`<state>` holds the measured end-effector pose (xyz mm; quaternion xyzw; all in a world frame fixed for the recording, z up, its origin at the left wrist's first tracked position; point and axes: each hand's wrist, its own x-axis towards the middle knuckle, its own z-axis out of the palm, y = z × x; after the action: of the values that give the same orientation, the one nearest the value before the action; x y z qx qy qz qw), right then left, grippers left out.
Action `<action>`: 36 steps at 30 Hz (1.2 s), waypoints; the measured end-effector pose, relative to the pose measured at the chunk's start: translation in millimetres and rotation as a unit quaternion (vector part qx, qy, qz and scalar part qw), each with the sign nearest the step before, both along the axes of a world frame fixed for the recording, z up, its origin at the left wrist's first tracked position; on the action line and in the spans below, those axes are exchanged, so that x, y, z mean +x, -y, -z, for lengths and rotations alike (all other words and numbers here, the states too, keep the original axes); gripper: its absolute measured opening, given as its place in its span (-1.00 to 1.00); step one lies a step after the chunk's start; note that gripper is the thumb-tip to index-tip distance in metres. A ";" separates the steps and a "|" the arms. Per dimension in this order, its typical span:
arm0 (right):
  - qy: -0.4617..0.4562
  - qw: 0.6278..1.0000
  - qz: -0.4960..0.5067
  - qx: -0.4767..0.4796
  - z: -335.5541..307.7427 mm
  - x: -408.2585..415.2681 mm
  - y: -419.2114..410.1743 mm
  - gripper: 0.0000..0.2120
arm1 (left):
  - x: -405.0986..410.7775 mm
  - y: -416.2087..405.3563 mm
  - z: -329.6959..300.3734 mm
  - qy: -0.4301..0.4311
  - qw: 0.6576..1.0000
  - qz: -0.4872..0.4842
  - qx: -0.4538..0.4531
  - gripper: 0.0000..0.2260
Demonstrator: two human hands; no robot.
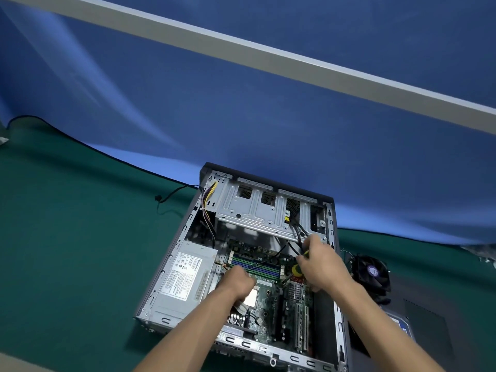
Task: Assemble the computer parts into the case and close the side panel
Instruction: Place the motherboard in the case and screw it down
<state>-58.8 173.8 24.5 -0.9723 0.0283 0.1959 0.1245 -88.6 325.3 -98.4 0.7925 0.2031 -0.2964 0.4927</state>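
Note:
The open computer case [171,253] lies flat on the green mat. Inside it are the motherboard [271,299], a grey power supply [185,280] on the left and a metal drive cage [257,210] at the far end. My left hand [236,284] hovers with curled fingers over the board between the memory slots and the silver CPU [251,299]; its fingertips are hidden. My right hand [319,264] grips a yellow-handled screwdriver [296,269] beside black cables [296,232], its shaft pointing down-left at the board.
A CPU cooler fan [371,275] sits on the mat just right of the case. Nearer to me lie a dark side panel [426,318] and a drive [400,326]. A loose black cable [166,200] trails left of the case. A blue backdrop [241,103] hangs behind.

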 end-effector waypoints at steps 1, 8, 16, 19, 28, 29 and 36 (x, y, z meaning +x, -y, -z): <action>0.024 0.999 0.000 -0.028 1.6 -1.4 1.0 -0.69 | 0.2 0.0 -0.3 -0.001 1.000 0.001 0.002 -0.71; 0.022 1.000 0.002 -0.017 4.1 -4.7 0.9 -0.73 | -0.8 0.3 -1.2 -0.007 1.000 -0.013 -0.013 -0.79; 0.000 1.000 0.010 -0.017 -0.3 -0.4 7.0 -0.72 | -1.6 0.1 -2.9 -0.005 1.000 -0.015 -0.016 -0.74; 0.017 1.000 0.013 -0.021 1.9 -3.3 5.1 -0.68 | -2.0 -0.2 -3.5 -0.007 1.000 -0.019 -0.015 -0.73; -0.010 1.000 0.001 -0.005 -0.5 2.0 2.2 -0.72 | -2.3 -0.7 -2.4 -0.010 0.999 -0.024 -0.021 -0.72; -0.037 0.999 0.000 0.015 -2.1 4.0 3.5 -0.73 | -2.0 -0.7 -2.6 -0.009 0.999 -0.025 -0.021 -0.72; -0.045 0.998 0.038 0.030 -2.5 4.9 16.1 -0.82 | -0.6 0.3 -2.3 -0.014 0.999 -0.025 -0.018 -0.83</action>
<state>-53.8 157.7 27.0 -0.9565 0.0649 0.2356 0.1595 -89.3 324.9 -96.1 0.7740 0.2243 -0.2989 0.5112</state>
